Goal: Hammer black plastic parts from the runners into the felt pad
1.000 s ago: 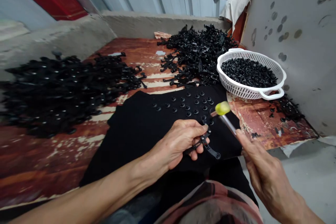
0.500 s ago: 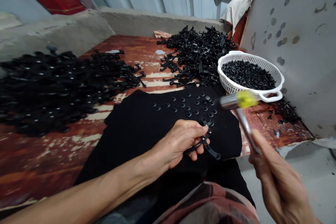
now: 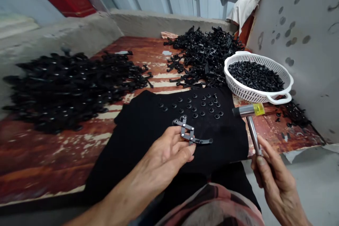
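Between its thumb and fingers, my left hand point(image 3: 172, 152) holds a small black jointed linkage point(image 3: 187, 131) with silvery rivets and one curved arm pointing right. Two round black caps show at its upper left end. My right hand point(image 3: 272, 176) is wrapped round the metal handle of a mallet point(image 3: 249, 110), whose head has a black face on the left and a yellow face on the right. Just beyond the linkage, several round black caps point(image 3: 194, 116) with short studs lie spread over a black cloth point(image 3: 148, 130).
A white plastic basket point(image 3: 246, 96) full of small black parts stands at the right. Behind the cloth is a heap of black linkages point(image 3: 209, 53), with another heap of black parts point(image 3: 66, 88) at the left. A spotted grey panel point(image 3: 312, 67) closes off the right side.
The linkage in my left hand has moved left, away from the caps, and turned so its curved arm points right. My right hand's mallet has dropped a little and is less blurred.
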`<state>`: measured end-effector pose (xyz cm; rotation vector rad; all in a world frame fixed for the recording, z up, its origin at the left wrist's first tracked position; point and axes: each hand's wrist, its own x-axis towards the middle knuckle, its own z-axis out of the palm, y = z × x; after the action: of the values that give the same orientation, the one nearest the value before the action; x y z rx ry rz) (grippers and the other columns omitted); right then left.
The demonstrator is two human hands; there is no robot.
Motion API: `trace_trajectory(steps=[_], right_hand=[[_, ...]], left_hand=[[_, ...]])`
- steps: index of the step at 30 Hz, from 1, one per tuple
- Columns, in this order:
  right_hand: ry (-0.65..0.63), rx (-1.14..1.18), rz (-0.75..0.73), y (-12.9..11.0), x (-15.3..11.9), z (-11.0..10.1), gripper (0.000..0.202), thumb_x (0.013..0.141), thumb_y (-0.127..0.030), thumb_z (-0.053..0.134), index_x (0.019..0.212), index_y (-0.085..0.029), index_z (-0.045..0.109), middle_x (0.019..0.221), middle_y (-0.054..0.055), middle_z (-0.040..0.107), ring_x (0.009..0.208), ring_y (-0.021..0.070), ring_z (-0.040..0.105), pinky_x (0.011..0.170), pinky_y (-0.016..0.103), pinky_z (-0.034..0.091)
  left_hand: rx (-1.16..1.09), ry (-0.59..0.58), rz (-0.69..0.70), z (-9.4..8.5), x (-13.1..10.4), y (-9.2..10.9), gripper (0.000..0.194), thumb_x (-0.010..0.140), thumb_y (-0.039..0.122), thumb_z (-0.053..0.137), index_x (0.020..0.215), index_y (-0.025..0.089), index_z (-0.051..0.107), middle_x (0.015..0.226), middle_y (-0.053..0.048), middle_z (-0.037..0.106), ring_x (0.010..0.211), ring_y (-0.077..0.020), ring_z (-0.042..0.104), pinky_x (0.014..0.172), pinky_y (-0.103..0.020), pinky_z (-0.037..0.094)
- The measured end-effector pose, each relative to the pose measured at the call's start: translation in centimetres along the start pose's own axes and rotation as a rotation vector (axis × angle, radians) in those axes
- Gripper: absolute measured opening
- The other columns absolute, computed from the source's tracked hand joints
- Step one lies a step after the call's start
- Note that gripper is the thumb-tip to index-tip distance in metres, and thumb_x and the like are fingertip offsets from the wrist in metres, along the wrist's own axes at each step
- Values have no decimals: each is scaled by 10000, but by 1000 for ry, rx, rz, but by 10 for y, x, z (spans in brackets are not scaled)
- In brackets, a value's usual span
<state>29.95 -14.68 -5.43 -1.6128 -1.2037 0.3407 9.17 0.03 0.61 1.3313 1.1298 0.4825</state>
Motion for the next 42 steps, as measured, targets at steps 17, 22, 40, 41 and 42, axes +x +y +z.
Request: trace_trajectory(steps=[17, 22, 40, 41, 42], right_hand=[[-108, 56, 209, 21, -11, 4, 462, 977, -288, 513, 1435, -331, 469, 652, -30, 613, 448, 95, 504, 412, 163, 458], [-109, 29, 192, 20, -12, 5, 458, 972, -308, 517, 1428, -327, 481, 660, -28, 614, 465, 100, 512, 446, 175, 477], [-86, 90, 175, 14, -6, 8, 432, 963, -325, 529, 1394, -288, 535, 662, -7, 634, 452, 115, 556, 422, 169, 505], [-87, 91, 174, 13, -6, 8, 432, 964, -323, 527, 1395, -287, 534, 662, -6, 637, 452, 113, 559, 420, 166, 505], [-87, 91, 175, 12, -6, 8, 433, 966, -323, 524, 1397, -284, 532, 669, -3, 643, 453, 113, 563, 418, 164, 504]], left_hand=[[1016, 41, 767, -50, 7, -9, 292, 850, 201, 522, 1094, 273, 665, 1297, -78, 553, 1208, -291, 473, 1007, -486, 427], [1152, -136, 900, -51, 23, -2, 204, 870, 117, 496, 867, 225, 669, 1140, -72, 655, 1216, -282, 468, 1073, -504, 317], [806, -67, 418, -41, 61, 28, 312, 866, 381, 446, 786, 181, 672, 744, -11, 652, 690, -158, 559, 656, -275, 374], [801, -56, 414, -41, 61, 28, 316, 866, 383, 442, 780, 182, 670, 740, -10, 649, 682, -157, 554, 644, -273, 373], [795, -47, 407, -41, 61, 28, 318, 865, 384, 441, 775, 182, 671, 736, -9, 646, 672, -155, 548, 633, -271, 371]])
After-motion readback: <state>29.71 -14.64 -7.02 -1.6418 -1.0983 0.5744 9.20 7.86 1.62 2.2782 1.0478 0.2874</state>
